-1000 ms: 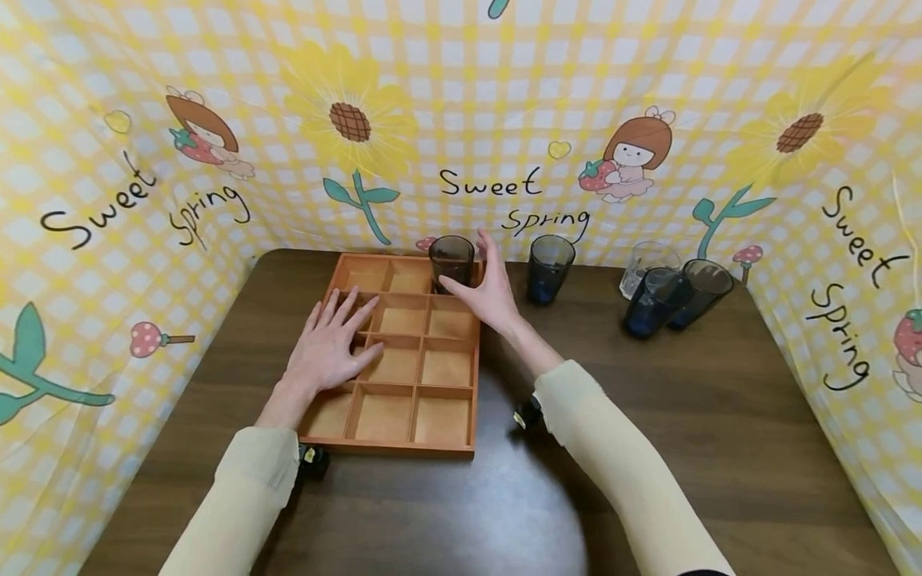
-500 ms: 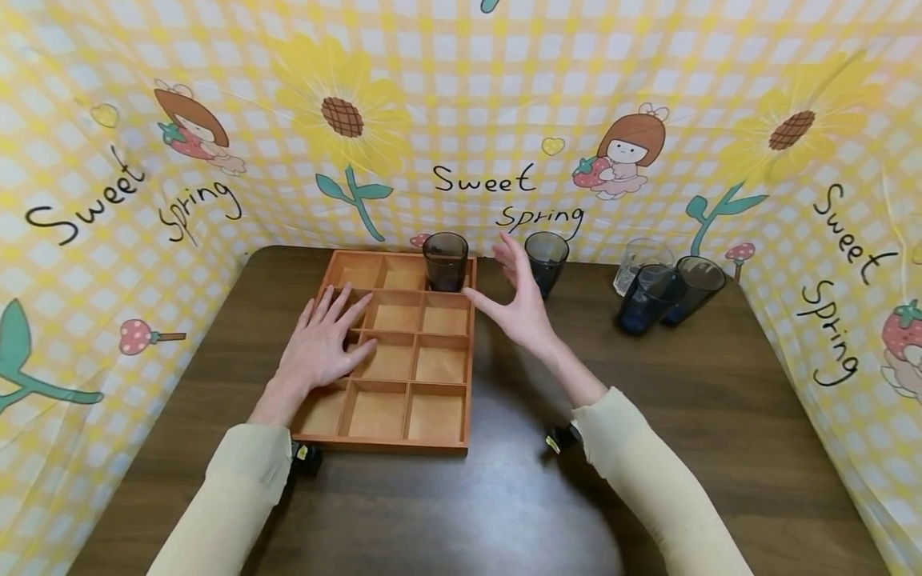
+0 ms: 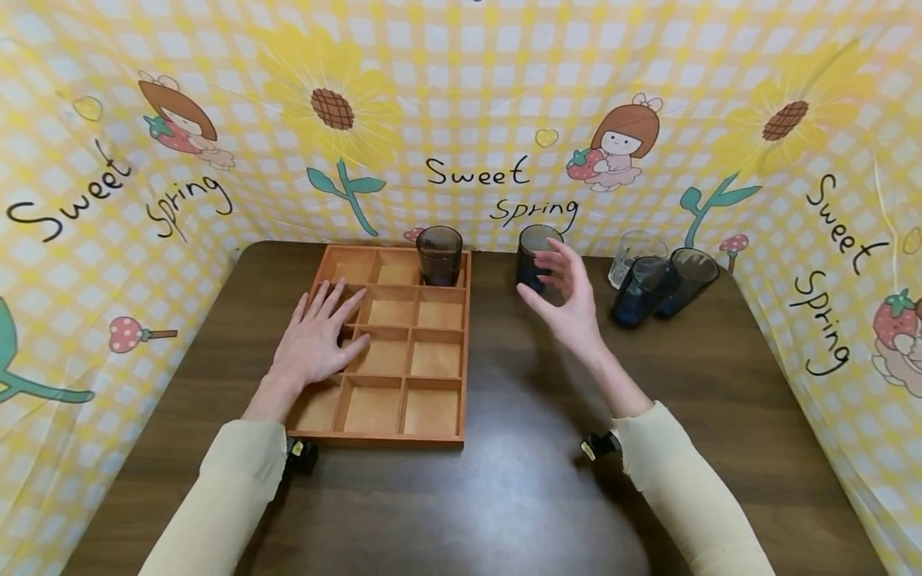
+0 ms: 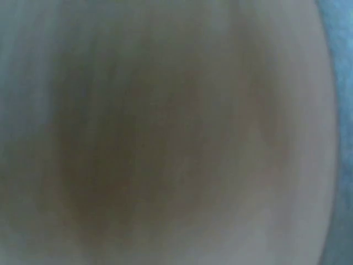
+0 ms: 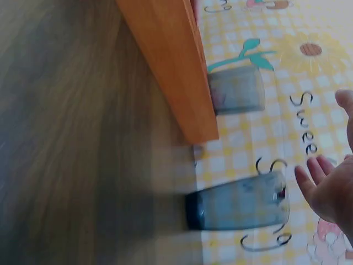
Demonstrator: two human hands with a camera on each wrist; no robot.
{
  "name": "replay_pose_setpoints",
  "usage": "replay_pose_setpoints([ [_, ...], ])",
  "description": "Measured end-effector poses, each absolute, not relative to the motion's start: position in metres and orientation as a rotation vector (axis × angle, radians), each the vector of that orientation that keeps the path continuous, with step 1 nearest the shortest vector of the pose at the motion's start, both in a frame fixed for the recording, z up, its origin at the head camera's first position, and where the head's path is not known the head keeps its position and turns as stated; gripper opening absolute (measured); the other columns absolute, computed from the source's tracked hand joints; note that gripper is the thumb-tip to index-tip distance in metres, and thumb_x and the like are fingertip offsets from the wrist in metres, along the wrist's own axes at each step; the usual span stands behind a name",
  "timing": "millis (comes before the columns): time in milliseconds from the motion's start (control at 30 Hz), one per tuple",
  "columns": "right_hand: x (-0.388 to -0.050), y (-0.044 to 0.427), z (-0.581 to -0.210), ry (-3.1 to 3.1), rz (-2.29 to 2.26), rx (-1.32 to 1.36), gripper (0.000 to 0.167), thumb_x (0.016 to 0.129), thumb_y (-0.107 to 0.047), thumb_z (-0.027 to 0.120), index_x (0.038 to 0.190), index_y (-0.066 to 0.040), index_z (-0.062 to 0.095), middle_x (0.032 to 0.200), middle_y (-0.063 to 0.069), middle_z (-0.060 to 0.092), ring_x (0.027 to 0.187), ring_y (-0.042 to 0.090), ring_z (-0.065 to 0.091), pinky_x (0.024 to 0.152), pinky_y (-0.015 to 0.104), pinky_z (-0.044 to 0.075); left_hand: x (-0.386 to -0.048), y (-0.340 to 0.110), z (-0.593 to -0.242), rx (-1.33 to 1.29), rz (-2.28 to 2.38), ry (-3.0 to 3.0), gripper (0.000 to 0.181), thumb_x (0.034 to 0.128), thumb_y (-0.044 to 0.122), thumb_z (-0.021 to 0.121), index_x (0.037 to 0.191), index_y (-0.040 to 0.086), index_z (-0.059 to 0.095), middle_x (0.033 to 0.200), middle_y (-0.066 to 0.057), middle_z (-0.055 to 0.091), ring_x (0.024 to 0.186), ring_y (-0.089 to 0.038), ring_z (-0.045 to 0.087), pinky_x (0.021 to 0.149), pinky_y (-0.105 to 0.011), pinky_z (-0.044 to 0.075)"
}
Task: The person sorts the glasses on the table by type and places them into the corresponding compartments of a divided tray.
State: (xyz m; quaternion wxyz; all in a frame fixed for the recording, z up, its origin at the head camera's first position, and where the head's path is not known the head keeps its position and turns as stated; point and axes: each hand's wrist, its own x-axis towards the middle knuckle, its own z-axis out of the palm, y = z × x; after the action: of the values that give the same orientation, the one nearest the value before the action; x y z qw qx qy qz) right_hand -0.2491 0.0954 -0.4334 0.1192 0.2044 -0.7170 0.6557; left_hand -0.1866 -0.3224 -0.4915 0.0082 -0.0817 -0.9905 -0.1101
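My left hand point(image 3: 310, 344) lies with spread fingers on the left side of a wooden compartment box point(image 3: 376, 438). A smoky dark drinking glass point(image 3: 439, 258) stands upright in the box's far right compartment. To the right of the box, a second dark glass point(image 3: 527, 260) stands on the table. My right hand point(image 3: 574, 308) is at that glass, fingers bent and thumb apart, and it partly covers the glass in the head view. The right wrist view shows a gap between this hand point(image 5: 333, 190) and the standing glass point(image 5: 240, 203). The left wrist view is too blurred to read.
At the back right of the dark wooden table point(image 3: 519, 496) stand a clear glass point(image 3: 621, 270) and two dark glasses, one nearer point(image 3: 637, 298) and one farther right point(image 3: 693, 280), close together. A yellow checked cloth point(image 3: 475, 96) hangs behind and along both sides.
My right hand has moved away from the glass in the box, rightward to the second glass. The glass in the box stays where it was. My left hand has kept its place on the box.
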Motion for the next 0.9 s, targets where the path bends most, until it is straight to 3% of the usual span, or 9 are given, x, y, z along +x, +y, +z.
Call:
replay_pose_setpoints([
  [100, -0.251, 0.104, -0.436, -2.012, 1.913, 0.487, 0.073, 0.092, 0.011, 0.080, 0.157, 0.006, 0.047, 0.144, 0.033, 0.061, 0.133, 0.041, 0.062, 0.109, 0.036, 0.056, -0.186, -0.323, -0.490, -0.251, -0.344, -3.089, 0.083, 0.1088, 0.059, 0.055, 0.178, 0.030, 0.021, 0.187, -0.015, 0.012, 0.174, -0.044, 0.008, 0.139, -0.069, 0.004],
  [167, -0.254, 0.111, -0.438, -1.976, 1.918, 0.409, 0.068, 0.093, 0.011, 0.080, 0.154, 0.005, 0.051, 0.139, 0.026, 0.064, 0.130, 0.035, 0.064, 0.107, 0.032, 0.057, -0.187, -0.323, -0.490, -0.253, -0.348, -3.088, 0.082, 0.1092, 0.059, 0.055, 0.178, 0.030, 0.021, 0.187, -0.016, 0.013, 0.174, -0.044, 0.008, 0.139, -0.069, 0.004],
  [333, -0.265, 0.127, -0.444, -1.969, 1.954, 0.237, 0.068, 0.095, 0.007, 0.078, 0.156, 0.001, 0.050, 0.133, -0.004, 0.063, 0.125, 0.011, 0.064, 0.116, 0.043, 0.053, -0.189, -0.321, -0.490, -0.252, -0.353, -3.080, 0.082, 0.1093, 0.059, 0.055, 0.178, 0.030, 0.021, 0.187, -0.016, 0.013, 0.174, -0.044, 0.007, 0.139, -0.068, 0.003],
  [433, -0.274, 0.134, -0.452, -1.997, 1.986, 0.165, 0.071, 0.097, 0.006, 0.077, 0.160, 0.001, 0.045, 0.137, -0.002, 0.063, 0.125, 0.005, 0.061, 0.122, 0.052, 0.048, -0.188, -0.321, -0.489, -0.248, -0.356, -3.085, 0.082, 0.1093, 0.058, 0.055, 0.178, 0.030, 0.021, 0.187, -0.017, 0.013, 0.174, -0.044, 0.007, 0.139, -0.068, 0.003],
  [533, -0.280, 0.138, -0.461, -2.033, 2.034, 0.110, 0.074, 0.099, 0.005, 0.075, 0.164, -0.001, 0.040, 0.150, 0.013, 0.061, 0.134, 0.013, 0.060, 0.128, 0.057, 0.043, -0.187, -0.321, -0.489, -0.250, -0.355, -3.095, 0.083, 0.1096, 0.058, 0.055, 0.179, 0.030, 0.019, 0.186, -0.017, 0.012, 0.173, -0.045, 0.007, 0.139, -0.069, 0.003],
  [667, -0.288, 0.138, -0.472, -2.105, 2.120, 0.103, 0.085, 0.101, 0.003, 0.074, 0.171, -0.003, 0.028, 0.168, 0.026, 0.049, 0.155, 0.035, 0.050, 0.135, 0.056, 0.036, -0.187, -0.324, -0.488, -0.243, -0.350, -3.095, 0.083, 0.1096, 0.059, 0.055, 0.179, 0.031, 0.019, 0.187, -0.017, 0.012, 0.174, -0.045, 0.006, 0.139, -0.069, 0.003],
  [800, -0.297, 0.136, -0.480, -2.190, 2.196, 0.138, 0.095, 0.102, 0.000, 0.074, 0.176, -0.007, 0.015, 0.175, 0.026, 0.039, 0.165, 0.042, 0.036, 0.138, 0.052, 0.030, -0.187, -0.325, -0.490, -0.233, -0.344, -3.095, 0.083, 0.1094, 0.060, 0.054, 0.179, 0.031, 0.018, 0.187, -0.016, 0.012, 0.174, -0.044, 0.006, 0.139, -0.068, 0.003],
  [900, -0.302, 0.135, -0.485, -2.245, 2.213, 0.153, 0.098, 0.102, -0.004, 0.075, 0.177, -0.011, 0.013, 0.177, 0.022, 0.038, 0.167, 0.038, 0.034, 0.140, 0.051, 0.028, -0.187, -0.322, -0.492, -0.236, -0.344, -3.097, 0.083, 0.1094, 0.064, 0.052, 0.179, 0.032, 0.018, 0.187, -0.016, 0.012, 0.174, -0.044, 0.007, 0.139, -0.068, 0.004],
])
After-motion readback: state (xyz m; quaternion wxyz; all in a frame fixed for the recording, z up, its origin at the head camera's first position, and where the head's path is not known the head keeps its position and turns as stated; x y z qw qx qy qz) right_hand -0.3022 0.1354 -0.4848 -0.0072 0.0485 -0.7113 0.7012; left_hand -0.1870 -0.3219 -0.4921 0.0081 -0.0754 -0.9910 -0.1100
